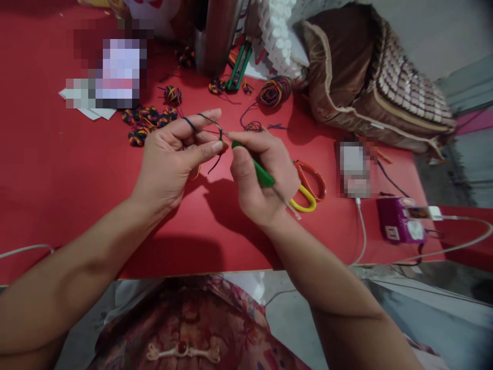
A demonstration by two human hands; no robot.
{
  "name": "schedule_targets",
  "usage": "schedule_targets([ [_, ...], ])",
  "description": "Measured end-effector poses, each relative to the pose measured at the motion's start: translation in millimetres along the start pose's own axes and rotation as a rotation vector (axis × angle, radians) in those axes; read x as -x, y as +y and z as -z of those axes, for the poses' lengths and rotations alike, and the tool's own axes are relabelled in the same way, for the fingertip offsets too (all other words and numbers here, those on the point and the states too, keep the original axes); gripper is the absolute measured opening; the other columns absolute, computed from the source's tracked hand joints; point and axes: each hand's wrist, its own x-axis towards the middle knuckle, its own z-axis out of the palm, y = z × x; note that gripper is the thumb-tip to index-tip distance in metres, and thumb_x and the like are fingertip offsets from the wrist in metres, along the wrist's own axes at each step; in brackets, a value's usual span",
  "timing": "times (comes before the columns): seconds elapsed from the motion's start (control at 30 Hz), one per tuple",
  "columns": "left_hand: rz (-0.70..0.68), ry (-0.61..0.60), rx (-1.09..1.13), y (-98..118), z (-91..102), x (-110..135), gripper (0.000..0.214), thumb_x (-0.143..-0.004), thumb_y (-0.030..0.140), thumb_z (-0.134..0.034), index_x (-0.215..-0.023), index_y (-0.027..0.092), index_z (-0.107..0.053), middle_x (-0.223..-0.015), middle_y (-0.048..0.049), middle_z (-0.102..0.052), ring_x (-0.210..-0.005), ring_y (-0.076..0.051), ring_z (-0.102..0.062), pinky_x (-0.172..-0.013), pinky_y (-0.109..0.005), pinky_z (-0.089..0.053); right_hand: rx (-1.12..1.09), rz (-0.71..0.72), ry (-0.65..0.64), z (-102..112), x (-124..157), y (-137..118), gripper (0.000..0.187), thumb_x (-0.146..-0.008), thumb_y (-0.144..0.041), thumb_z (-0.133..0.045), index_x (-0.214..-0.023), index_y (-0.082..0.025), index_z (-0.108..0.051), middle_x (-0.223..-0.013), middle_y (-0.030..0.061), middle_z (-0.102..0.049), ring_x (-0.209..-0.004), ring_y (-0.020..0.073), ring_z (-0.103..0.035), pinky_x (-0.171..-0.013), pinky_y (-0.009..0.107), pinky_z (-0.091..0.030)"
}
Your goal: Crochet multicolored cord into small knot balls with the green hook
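Note:
My left hand pinches a small start of dark multicoloured yarn between thumb and fingers, with a strand looped over the forefinger. My right hand grips a green-handled crochet hook, whose tip meets the yarn at my left fingertips. Both hands hover over the red table. A loose yarn tail hangs below the pinch.
Several small crocheted multicoloured pieces lie behind my left hand. A yarn ball, a metal cylinder and a brown bag stand at the back. Orange and yellow scissors lie beside my right hand. A purple power strip sits at the right.

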Motion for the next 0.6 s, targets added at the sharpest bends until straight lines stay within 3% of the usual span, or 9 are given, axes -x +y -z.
schedule_targets([
  [0.17,0.175,-0.103,0.081,1.9,9.0,-8.2,0.034,-0.072,0.013,-0.104,-0.102,0.023,-0.091,-0.077,0.0008,-0.073,-0.054,-0.005,-0.052,-0.043,-0.018,-0.028,0.051,0.02,-0.004,5.5,-6.5,3.1,0.045,-0.082,-0.052,-0.098,-0.124,-0.042,-0.083,-0.082,0.0049,-0.078,-0.088,0.0353,-0.08,-0.063,0.045,-0.065],
  [0.23,0.222,-0.143,0.068,6.6,17.2,-12.6,0.038,-0.07,0.015,-0.105,-0.105,0.023,-0.092,-0.08,-0.0009,-0.076,-0.057,-0.007,-0.055,-0.044,-0.02,-0.027,0.087,0.064,0.043,9.0,-4.0,9.5,0.04,-0.086,-0.052,-0.095,-0.122,-0.041,-0.083,-0.082,0.0054,-0.077,-0.089,0.0351,-0.08,-0.067,0.047,-0.066],
  [0.3,0.23,-0.195,0.065,12.1,25.2,-16.3,0.044,-0.07,0.018,-0.105,-0.112,0.022,-0.091,-0.081,-0.0027,-0.077,-0.057,-0.01,-0.056,-0.044,-0.024,-0.026,0.115,0.181,0.192,11.9,1.2,16.4,0.027,-0.096,-0.056,-0.084,-0.12,-0.041,-0.085,-0.076,0.0045,-0.073,-0.086,0.0336,-0.079,-0.073,0.048,-0.066],
  [0.37,0.257,-0.225,0.065,16.9,30.6,-18.5,0.044,-0.075,0.016,-0.101,-0.117,0.021,-0.09,-0.084,-0.0047,-0.079,-0.059,-0.013,-0.057,-0.047,-0.026,-0.028,0.124,0.225,0.261,14.1,6.2,20.8,0.023,-0.102,-0.055,-0.078,-0.12,-0.043,-0.087,-0.071,0.0019,-0.069,-0.08,0.0302,-0.077,-0.076,0.047,-0.066],
  [0.5,0.298,-0.209,0.132,23.2,30.1,-18.4,0.038,-0.072,0.007,-0.093,-0.109,0.014,-0.091,-0.07,-0.0023,-0.069,-0.051,-0.006,-0.043,-0.046,-0.022,-0.019,0.1,0.266,0.258,19.4,8.2,22.8,0.02,-0.103,-0.053,-0.08,-0.116,-0.041,-0.089,-0.07,-0.0003,-0.069,-0.068,0.0236,-0.071,-0.071,0.041,-0.062],
  [0.6,0.338,-0.181,0.176,28.1,25.0,-15.7,0.037,-0.066,0.003,-0.084,-0.103,0.008,-0.091,-0.063,-0.0023,-0.066,-0.048,-0.003,-0.032,-0.046,-0.02,-0.015,0.138,0.28,0.245,23.9,3.7,26.7,0.03,-0.101,-0.061,-0.079,-0.113,-0.035,-0.089,-0.071,0.0021,-0.072,-0.064,0.0221,-0.067,-0.063,0.038,-0.057],
])
